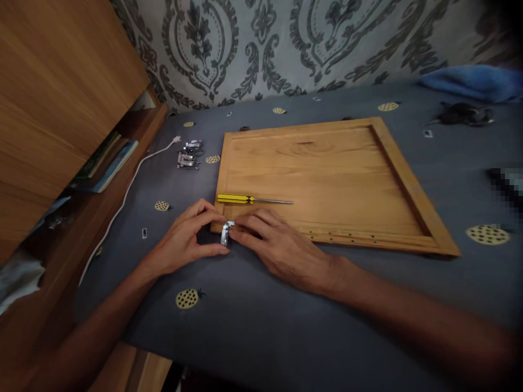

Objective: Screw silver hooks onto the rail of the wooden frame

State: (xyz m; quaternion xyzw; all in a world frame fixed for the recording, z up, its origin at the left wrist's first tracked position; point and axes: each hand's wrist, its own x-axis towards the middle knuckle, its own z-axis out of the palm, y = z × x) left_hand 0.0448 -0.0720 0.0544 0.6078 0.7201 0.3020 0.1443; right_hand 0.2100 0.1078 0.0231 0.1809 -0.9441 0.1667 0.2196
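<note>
A wooden framed panel (327,174) lies flat on a grey bedsheet. At its near left corner both my hands meet on a small silver metal hinge (225,233). My left hand (188,239) pinches the hinge from the left, fingers curled. From the right, my right hand (269,239) presses its fingertips on the hinge against the panel's corner. A screwdriver (253,200) with a yellow handle rests on the panel just beyond my hands, its shaft pointing right.
Several more silver hinges (188,154) lie on the sheet (261,305) left of the panel, beside a white cable (134,174). A wooden shelf unit (61,109) with books stands at the left. Blue cloth (469,81) and a dark object (463,114) lie far right.
</note>
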